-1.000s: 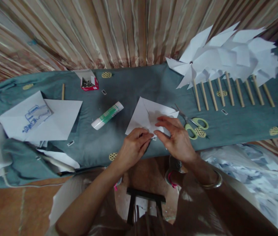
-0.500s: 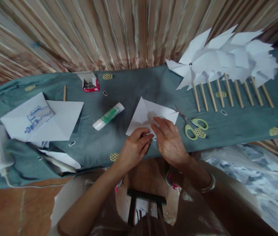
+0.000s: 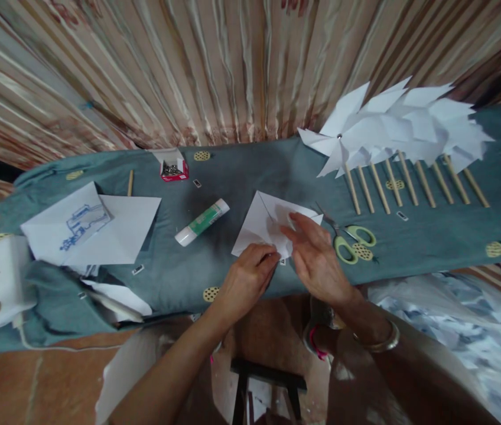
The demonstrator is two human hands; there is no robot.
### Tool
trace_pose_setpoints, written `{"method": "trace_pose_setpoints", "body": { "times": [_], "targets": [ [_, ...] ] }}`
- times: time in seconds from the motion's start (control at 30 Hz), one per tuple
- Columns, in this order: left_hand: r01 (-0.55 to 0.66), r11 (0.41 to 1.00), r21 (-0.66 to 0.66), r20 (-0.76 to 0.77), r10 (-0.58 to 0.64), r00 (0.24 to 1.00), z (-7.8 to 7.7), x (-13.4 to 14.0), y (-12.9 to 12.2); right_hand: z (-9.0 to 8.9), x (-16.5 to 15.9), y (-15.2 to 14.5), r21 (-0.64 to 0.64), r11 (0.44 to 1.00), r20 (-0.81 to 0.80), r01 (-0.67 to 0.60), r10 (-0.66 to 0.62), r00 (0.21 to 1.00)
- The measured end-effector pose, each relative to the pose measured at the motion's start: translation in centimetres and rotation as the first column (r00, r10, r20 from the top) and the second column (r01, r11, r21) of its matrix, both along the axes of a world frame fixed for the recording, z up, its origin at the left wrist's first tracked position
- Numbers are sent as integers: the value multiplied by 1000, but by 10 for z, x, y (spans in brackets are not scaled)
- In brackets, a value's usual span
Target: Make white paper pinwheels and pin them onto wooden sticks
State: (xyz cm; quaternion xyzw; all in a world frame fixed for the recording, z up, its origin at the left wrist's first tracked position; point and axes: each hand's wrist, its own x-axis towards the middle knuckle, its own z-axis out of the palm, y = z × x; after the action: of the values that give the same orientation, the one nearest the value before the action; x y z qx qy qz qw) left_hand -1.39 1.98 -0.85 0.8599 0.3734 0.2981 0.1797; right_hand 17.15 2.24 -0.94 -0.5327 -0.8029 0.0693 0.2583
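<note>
Left hand point(image 3: 250, 276) pinches the near corner of a creased white paper square point(image 3: 257, 227) lying on grey-green pineapple-print cloth point(image 3: 250, 168); right hand point(image 3: 319, 260), fingers loosely apart, is at the paper's right side, near lime-handled metal scissors point(image 3: 336, 226).

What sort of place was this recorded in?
Probably a room in a home, used for paper crafts: a curtain hangs behind a cloth-covered table, which bears a row of paper pinwheels, a glue stick and scissors.
</note>
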Motion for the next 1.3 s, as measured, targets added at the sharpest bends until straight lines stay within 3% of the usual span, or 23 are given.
{"method": "trace_pose_setpoints", "body": {
  "times": [0.17,0.47,0.67,0.83,1.03,1.3],
  "targets": [
    [25,998,52,-99,-20,995,3,-6,1,4,15,19,-34,990,21,134,-133,991],
    [-81,983,168,-127,103,987,6,-40,19,5,20,21,-2,993,66,116,-116,991],
    [-52,989,140,-32,57,998,11,-19,2,0,35,29,15,988,126,156,-157,980],
    [31,995,98,-188,-12,982,12,3,-5,2,50,37,44,966,150,256,-260,954],
    [-5,988,151,-287,49,957,13,10,-3,4,36,27,-20,998,-18,60,-60,998],
    [-10,976,217,-253,66,965,17,0,-5,10,43,11,-146,989,-200,-6,-23,979]
  ]
}}
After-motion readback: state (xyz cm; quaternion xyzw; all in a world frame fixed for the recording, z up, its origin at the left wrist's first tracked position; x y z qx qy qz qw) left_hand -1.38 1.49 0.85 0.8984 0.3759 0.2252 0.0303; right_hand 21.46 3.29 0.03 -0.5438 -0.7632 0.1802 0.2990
